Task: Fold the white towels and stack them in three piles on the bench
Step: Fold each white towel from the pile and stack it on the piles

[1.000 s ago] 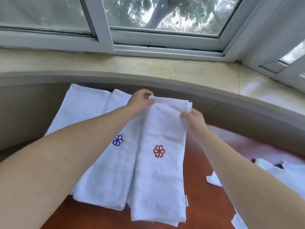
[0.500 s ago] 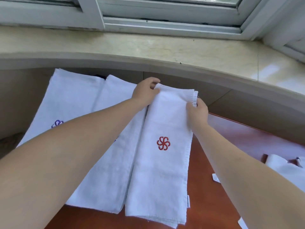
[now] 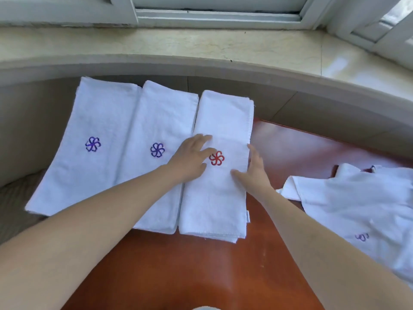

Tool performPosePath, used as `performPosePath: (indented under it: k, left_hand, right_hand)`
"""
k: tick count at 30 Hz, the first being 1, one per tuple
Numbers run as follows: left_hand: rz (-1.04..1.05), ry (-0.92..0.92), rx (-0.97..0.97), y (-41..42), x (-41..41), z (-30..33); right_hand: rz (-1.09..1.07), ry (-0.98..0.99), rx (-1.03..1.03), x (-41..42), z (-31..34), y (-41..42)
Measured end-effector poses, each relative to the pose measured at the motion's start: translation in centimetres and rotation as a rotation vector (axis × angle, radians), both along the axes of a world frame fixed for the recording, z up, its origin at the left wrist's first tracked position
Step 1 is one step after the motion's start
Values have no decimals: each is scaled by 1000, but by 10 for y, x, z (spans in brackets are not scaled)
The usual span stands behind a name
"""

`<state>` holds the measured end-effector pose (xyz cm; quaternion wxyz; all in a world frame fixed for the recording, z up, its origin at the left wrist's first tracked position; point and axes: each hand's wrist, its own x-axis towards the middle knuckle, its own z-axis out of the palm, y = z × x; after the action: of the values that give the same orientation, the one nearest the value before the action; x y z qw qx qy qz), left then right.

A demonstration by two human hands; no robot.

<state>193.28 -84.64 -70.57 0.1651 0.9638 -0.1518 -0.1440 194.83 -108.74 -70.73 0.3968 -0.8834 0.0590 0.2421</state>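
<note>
The folded towel [image 3: 220,175] on the bench [image 3: 178,271] is pressed flat by the left hand [image 3: 190,158] and right hand [image 3: 254,173], fingers straight; two piles [image 3: 125,151] lie left of them.

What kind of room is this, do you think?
Probably a hotel or guest room by a bay window: a curved stone sill, a polished wooden bench, and matching white towels embroidered with flower logos.

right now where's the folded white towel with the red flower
In the head view, the folded white towel with the red flower lies rightmost of three piles, under both hands, beside the middle blue-flowered pile.
</note>
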Motion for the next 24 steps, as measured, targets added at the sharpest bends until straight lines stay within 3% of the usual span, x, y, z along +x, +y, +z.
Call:
performPosePath:
  k: [4,12,24]
  left_hand:
    - [-76,84,178,-9,-61,3]
    - [-17,216,204,-27,-154,40]
    - [109,64,136,-140,-272,113]
  right_hand:
    - [136,44,-161,-67,9,-9]
    - [223,204,-272,-169,49,-27]
    - [270,-3,-242,-290,130,-109]
